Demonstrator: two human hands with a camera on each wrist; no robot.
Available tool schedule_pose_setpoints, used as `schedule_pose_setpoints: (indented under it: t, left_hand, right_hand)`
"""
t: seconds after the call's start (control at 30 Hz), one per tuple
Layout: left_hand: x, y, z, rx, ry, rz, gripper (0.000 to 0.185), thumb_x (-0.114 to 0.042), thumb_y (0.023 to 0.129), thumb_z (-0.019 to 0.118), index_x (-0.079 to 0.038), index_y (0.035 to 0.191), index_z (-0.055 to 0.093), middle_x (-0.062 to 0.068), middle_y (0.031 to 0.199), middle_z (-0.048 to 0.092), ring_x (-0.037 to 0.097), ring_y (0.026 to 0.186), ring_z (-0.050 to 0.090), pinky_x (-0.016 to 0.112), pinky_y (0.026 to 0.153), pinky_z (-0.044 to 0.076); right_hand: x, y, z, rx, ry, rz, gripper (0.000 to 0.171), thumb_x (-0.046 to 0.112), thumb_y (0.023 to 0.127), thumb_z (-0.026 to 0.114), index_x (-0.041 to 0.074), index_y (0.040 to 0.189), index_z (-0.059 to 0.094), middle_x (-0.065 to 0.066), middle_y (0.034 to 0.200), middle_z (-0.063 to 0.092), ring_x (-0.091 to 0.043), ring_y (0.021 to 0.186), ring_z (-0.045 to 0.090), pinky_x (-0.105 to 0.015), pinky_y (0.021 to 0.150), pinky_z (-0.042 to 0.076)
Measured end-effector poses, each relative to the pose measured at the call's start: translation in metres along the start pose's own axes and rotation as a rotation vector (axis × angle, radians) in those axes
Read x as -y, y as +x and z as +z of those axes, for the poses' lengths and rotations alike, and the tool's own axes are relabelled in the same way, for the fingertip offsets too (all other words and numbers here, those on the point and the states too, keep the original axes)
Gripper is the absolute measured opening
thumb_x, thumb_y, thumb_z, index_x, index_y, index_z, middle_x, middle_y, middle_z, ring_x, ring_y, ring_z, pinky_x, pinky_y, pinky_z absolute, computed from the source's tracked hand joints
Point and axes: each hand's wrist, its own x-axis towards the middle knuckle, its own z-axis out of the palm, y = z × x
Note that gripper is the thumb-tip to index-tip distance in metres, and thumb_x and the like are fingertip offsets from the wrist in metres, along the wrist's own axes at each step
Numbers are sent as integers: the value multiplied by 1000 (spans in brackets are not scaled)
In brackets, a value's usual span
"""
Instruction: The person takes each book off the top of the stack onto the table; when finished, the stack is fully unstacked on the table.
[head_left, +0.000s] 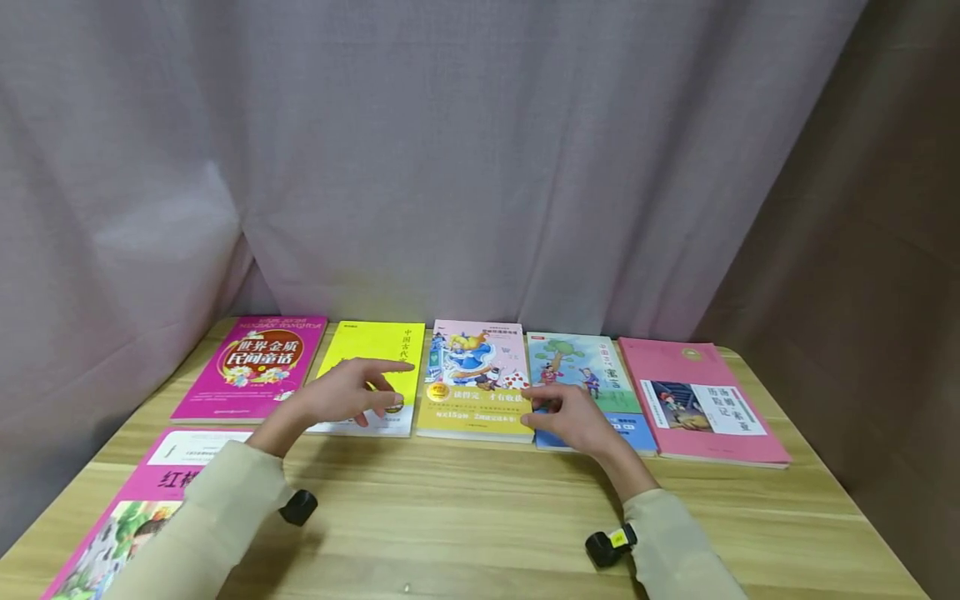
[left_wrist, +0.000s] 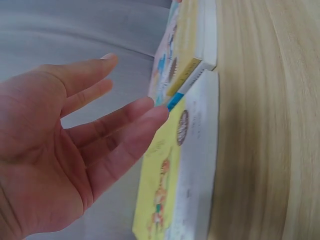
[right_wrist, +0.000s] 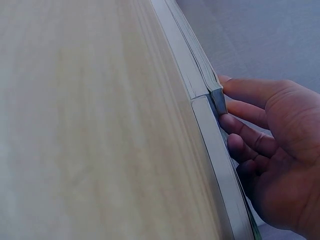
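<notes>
Over the yellow book (head_left: 375,358) hovers my left hand (head_left: 348,392), its index finger stretched to the right and the others loosely bent. The left wrist view shows this palm (left_wrist: 45,135) holding nothing, apart from the books. My right hand (head_left: 573,417) is at the right edge of the middle book (head_left: 480,375), with a girl in blue on its cover. Its fingers look loosely bent near the book's corner (right_wrist: 216,95); whether they touch it is unclear. Under that hand lies the blue-green book (head_left: 581,367). The left wrist view shows another book (left_wrist: 192,82) beneath the middle one.
A magenta book (head_left: 251,367) lies at the row's left end, a pink book (head_left: 701,400) at its right end. Another magenta-edged book (head_left: 142,508) lies at front left, partly under my left sleeve. The wooden table (head_left: 450,517) backs onto a grey curtain (head_left: 450,167).
</notes>
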Motion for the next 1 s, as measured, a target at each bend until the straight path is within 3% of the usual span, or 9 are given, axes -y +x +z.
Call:
schedule_pose_setpoints:
  t: [0.23,0.43,0.8,1.0]
  left_hand:
    - [5,19,12,11,-45,-43,60,-22,101,73,-20,157,53,14,107,72,22,73,70,33,62,62]
    - [8,30,20,25,-57,-27,60,-25,101,73,-18,157,53,15,99,72,22,67,68,34,58,60]
    - [6,46,25,17,-31,-58,63,-29,98,78,-24,156,55,11,103,70,21,64,66,30,57,55]
    - [9,53,30,40,-48,-38,69,-28,94,82,-20,157,54,12,90,66,17,57,60,26,52,50]
  right_hand:
    - [0,-1,-1,-3,8,9,42,17,91,83,8,132,75,-8,110,73,-19,84,54,-31,71,46]
    - [1,-1,1,-8,6,7,42,17,91,83,8,131,75,-7,110,73,-19,85,55,-30,73,46]
    - [1,-1,1,-10,18,-4,42,16,91,83,6,130,75,-9,109,73,-18,83,54,-29,70,46]
    - [2,-3,3,-11,39,4,42,15,91,83,5,130,75,-9,108,71,-18,82,53,-28,69,45]
